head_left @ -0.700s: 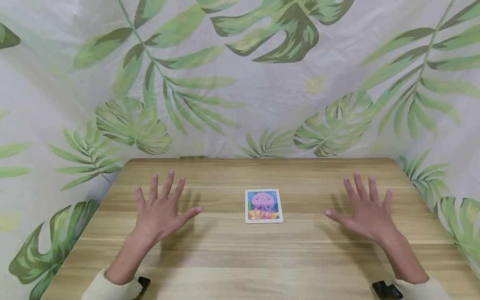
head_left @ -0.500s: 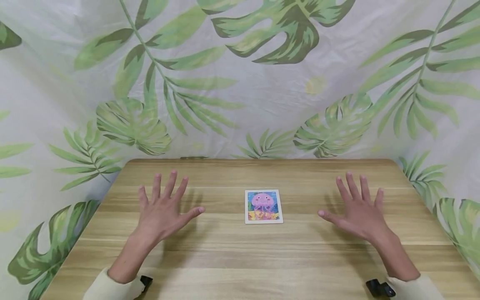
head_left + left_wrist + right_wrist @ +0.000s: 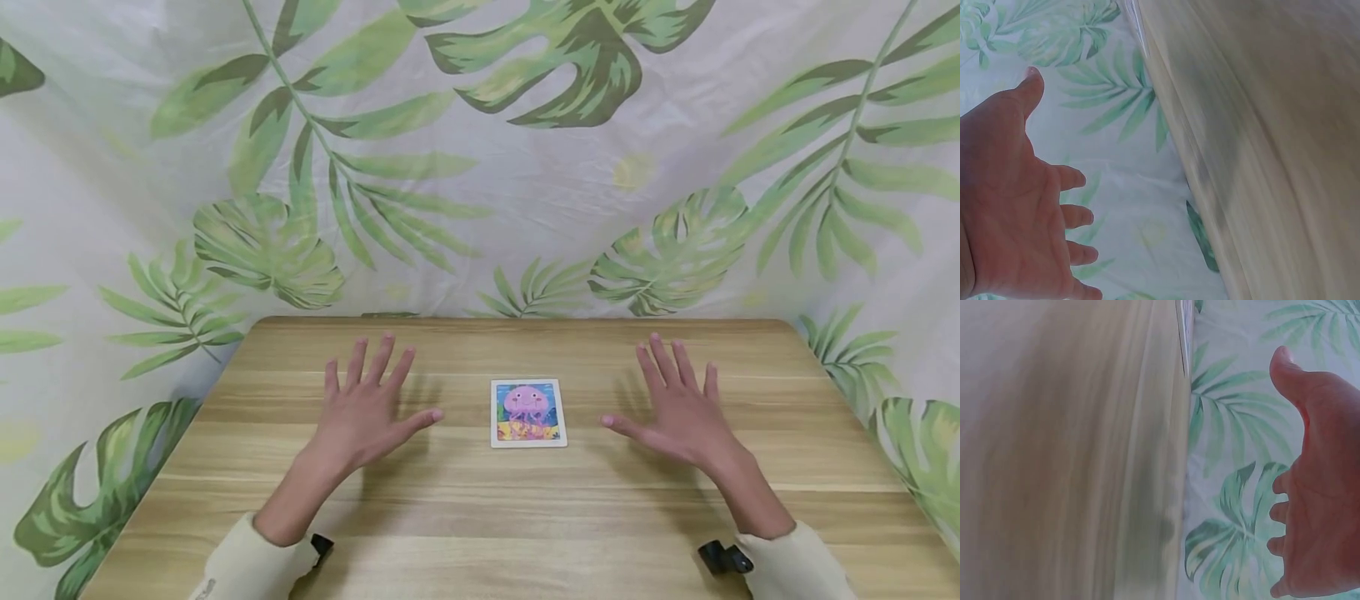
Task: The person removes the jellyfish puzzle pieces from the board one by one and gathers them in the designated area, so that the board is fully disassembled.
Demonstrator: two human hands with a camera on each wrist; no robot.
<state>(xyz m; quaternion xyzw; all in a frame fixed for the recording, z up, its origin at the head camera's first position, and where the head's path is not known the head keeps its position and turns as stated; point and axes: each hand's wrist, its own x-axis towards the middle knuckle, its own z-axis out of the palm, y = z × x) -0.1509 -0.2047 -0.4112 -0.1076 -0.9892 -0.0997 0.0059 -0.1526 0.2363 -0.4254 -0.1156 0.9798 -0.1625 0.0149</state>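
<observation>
A white-bordered picture card [image 3: 528,413] with a pink jellyfish on a blue sea lies flat in the middle of the wooden table [image 3: 480,525]. To its left my left hand [image 3: 362,421] hovers over the tabletop, fingers spread and thumb toward the card. My right hand [image 3: 686,421] mirrors it on the other side, also spread, thumb inward. Neither hand touches the card. In the left wrist view the bare palm of the left hand [image 3: 1016,206] shows; the right wrist view shows the right palm [image 3: 1329,500] holding nothing.
A leaf-patterned cloth [image 3: 540,208] hangs behind the table and down both sides. Each cream sleeve has a small black device at the cuff, one at the left wrist [image 3: 321,550] and one at the right wrist [image 3: 724,557].
Both hands have moved inward toward the card, left hand rightward and right hand leftward, with fingers still spread. The card has stayed in place.
</observation>
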